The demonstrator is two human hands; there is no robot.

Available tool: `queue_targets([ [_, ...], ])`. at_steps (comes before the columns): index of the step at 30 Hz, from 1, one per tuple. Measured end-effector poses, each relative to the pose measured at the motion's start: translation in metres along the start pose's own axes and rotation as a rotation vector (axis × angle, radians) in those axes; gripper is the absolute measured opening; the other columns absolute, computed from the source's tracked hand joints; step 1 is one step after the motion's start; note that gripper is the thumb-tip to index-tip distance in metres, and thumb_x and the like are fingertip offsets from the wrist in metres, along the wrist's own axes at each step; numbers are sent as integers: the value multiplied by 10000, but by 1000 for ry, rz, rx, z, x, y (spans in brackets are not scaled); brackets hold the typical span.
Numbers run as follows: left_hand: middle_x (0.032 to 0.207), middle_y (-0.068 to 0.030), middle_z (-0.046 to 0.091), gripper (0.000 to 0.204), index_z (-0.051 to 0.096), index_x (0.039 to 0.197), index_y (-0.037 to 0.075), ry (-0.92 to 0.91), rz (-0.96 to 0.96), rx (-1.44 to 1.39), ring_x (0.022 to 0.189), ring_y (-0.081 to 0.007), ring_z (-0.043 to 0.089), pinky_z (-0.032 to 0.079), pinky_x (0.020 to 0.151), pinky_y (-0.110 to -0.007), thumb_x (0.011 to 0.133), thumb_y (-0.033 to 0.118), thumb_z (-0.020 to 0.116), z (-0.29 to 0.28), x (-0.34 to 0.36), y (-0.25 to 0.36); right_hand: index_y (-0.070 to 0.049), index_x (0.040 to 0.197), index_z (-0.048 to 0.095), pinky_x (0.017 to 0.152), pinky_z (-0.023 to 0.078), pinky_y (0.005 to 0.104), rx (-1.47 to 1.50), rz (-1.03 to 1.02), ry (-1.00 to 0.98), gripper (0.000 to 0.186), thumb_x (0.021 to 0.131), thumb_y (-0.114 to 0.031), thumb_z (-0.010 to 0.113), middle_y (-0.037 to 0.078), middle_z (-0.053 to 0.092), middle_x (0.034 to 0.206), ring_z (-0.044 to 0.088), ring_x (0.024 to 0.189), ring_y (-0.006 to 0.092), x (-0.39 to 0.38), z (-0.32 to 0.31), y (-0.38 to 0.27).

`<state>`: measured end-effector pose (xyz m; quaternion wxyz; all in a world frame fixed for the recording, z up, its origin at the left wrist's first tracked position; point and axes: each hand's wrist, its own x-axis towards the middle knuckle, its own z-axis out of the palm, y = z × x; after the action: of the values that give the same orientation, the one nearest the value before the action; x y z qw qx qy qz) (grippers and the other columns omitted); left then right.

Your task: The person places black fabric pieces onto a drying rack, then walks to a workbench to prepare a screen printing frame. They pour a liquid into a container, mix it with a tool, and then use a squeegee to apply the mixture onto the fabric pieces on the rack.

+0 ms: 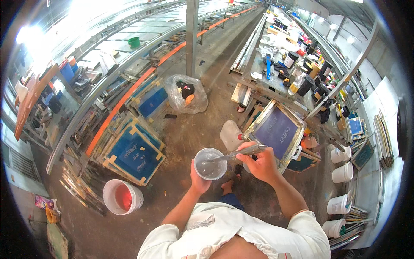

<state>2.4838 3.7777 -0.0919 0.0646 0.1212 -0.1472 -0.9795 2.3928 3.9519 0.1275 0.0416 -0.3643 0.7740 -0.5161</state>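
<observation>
My left hand (199, 180) is wrapped round the side of a small white tub (198, 157), holding it up in front of my body. Inside the tub is a thick grey paste (210, 169). In my right hand (261, 165) is a stirring spatula (249, 150), smeared with grey, gripped by its handle and slanting down to the left over the tub's rim. The spatula's tip reaches the paste, and its very end is hard to make out. Fingers of the left hand under and behind the tub are hidden.
Framed printing screens lean at the left (136, 153) and right (278, 129). A white bucket (108, 196) with red contents stands on the floor at left. A clear plastic bag (174, 97), a pale jug (230, 134) and a cluttered bench (261, 64) lie ahead. White buckets (343, 173) line the right.
</observation>
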Motion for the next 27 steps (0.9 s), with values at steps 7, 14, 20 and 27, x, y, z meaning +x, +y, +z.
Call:
queue_targets([
  [7, 1387, -16, 598, 585, 558, 1393, 195, -90, -26, -37, 1290, -250, 552, 419, 1095, -453, 1041, 596, 317, -9, 8, 2, -26, 976, 722, 732, 535, 307, 130, 83, 11, 159, 890, -143, 785, 66, 745, 887, 701, 822, 146, -8, 7, -3],
  [14, 1368, -53, 592, 588, 530, 1401, 169, -84, 285, 346, 1264, -282, 572, 516, 1011, -467, 1015, 585, 378, 32, -17, 1, -29, 969, 718, 743, 535, 304, 51, -34, 119, 161, 891, -155, 783, 67, 748, 871, 709, 809, 153, -3, 6, 12],
  [20, 1385, -42, 591, 566, 541, 1405, 175, 19, -8, -47, 1290, -251, 555, 448, 1088, -471, 1025, 560, 374, 2, 1, 3, 5, 1011, 704, 767, 522, 286, 124, 69, 20, 168, 913, -122, 756, 71, 733, 953, 683, 866, 136, -20, 0, -5],
  [27, 1378, -58, 608, 613, 565, 1380, 135, -19, -30, 7, 1279, -258, 566, 425, 1097, -464, 1043, 587, 326, 20, -10, 0, -11, 1017, 709, 753, 523, 291, 98, -49, 38, 176, 901, -127, 775, 65, 734, 942, 688, 842, 133, -4, 6, -4],
])
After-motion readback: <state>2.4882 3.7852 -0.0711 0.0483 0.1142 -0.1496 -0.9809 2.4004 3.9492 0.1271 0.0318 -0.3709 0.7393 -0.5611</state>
